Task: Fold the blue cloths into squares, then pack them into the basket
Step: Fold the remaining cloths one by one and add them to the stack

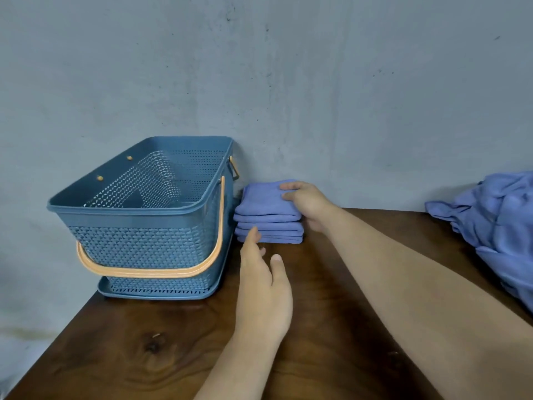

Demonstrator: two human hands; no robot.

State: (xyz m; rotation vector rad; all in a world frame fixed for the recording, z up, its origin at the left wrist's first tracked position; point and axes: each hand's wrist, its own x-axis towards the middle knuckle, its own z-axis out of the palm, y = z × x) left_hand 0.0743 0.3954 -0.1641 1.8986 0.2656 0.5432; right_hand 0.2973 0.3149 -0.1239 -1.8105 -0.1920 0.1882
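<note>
Stack of folded blue cloths [269,213] sat on table [331,327] just beside empty basket [138,203], w/ an unfolded pile [496,223] far right. Right hand [307,202] clamped the stack's top right; left hand [264,287] lay open, fingertips touching its front. Risk: one-sided grip lets lower squares slip & unfold, or stack catches basket rim.

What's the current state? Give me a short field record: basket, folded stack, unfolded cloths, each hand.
basket: on the table's left, looks empty, orange handle folded down at the front
folded stack: blue squares piled just right of the basket, against the wall
unfolded cloths: crumpled heap at the table's right edge
right hand: on the stack's right side, fingers over the top cloth
left hand: open, fingertips at the stack's lower front
table: dark wood
</note>
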